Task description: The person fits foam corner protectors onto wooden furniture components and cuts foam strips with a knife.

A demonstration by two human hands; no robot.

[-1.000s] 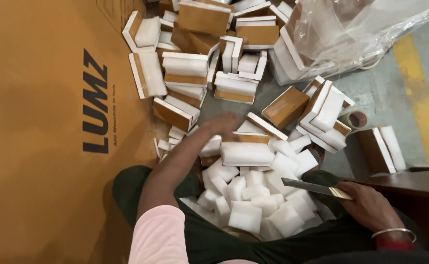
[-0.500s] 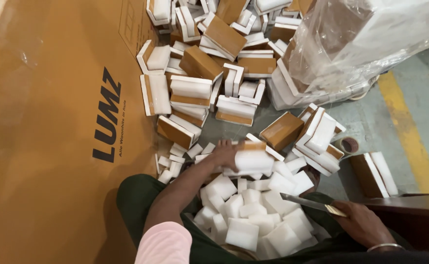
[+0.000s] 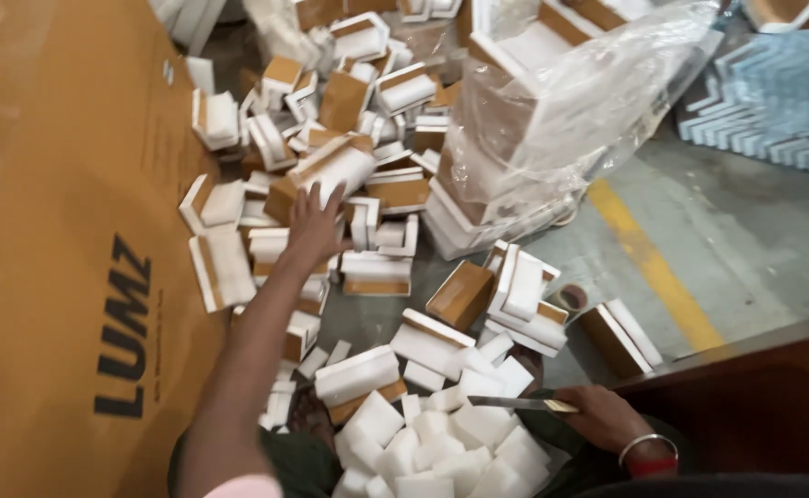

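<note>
Head view: left hand (image 3: 315, 224) stretched out, fingers spread, touching a white foam-and-cardboard corner block (image 3: 321, 173) in the pile; right hand (image 3: 603, 420) fist-closed around a knife (image 3: 520, 403) over cut foam pieces (image 3: 432, 443).

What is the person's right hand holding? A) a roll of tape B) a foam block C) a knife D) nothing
C: the right hand is closed around a handle, and the thin metal blade of a knife sticks out over the pile of white foam pieces.
</note>
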